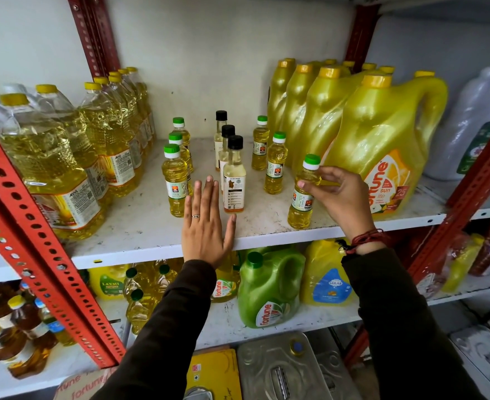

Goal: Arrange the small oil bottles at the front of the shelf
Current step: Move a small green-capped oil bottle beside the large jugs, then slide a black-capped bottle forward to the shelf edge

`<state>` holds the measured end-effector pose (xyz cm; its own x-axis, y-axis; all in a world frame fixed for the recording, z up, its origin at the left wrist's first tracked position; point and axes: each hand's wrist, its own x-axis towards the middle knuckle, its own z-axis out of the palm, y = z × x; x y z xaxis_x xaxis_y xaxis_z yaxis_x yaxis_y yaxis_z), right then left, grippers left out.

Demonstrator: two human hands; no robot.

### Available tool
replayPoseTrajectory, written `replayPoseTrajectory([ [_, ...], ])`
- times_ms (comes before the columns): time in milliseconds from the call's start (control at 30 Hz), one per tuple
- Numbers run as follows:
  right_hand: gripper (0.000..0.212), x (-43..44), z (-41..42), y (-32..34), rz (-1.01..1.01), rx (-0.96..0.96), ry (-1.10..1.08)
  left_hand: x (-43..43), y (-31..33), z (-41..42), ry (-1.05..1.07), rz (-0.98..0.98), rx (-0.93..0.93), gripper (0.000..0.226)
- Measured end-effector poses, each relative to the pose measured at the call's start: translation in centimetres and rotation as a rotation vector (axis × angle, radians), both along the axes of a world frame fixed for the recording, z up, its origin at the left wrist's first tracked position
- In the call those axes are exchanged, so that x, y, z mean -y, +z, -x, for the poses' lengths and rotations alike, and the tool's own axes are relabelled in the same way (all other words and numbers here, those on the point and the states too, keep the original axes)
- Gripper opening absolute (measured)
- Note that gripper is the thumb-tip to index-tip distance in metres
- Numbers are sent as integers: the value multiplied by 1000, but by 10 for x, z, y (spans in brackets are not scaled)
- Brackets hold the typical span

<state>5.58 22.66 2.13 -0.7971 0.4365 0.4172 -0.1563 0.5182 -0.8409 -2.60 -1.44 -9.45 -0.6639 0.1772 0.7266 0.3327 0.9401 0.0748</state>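
Observation:
Several small oil bottles stand on the white shelf [140,226]. Three green-capped ones form a column at the left, the nearest [175,180] at its front. Three black-capped bottles line up in the middle, the closest [234,176] just beyond my left hand. Two green-capped bottles [274,164] stand right of them. My right hand [340,194] grips the neck of another green-capped small bottle [303,197], tilted, its base on the shelf near the front edge. My left hand [207,223] lies flat and open on the shelf front, between the left column and the black-capped row.
Large clear oil bottles [56,168] crowd the shelf's left side. Big yellow jugs [382,145] fill the right. Red slotted uprights [36,241] frame the rack. Lower shelves hold a green jug [269,287], yellow containers and tins.

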Motion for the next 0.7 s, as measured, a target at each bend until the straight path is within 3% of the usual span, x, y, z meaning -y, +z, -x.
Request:
replayPoseTrajectory([
  [133, 59, -1, 1, -1, 8, 2, 2, 0, -1, 0, 1, 4, -1, 79],
  [233, 72, 4, -3, 6, -4, -112, -64, 0, -1, 0, 10, 11, -7, 79],
  [333, 65, 19, -7, 18, -45, -331, -71, 0, -2, 1, 9, 5, -16, 78],
  [400, 60, 36, -5, 25, -36, -372, 6, 0, -3, 1, 8, 1, -18, 78],
  [700, 65, 94, 64, 18, -43, 25, 293, 0, -2, 1, 3, -10, -32, 74],
])
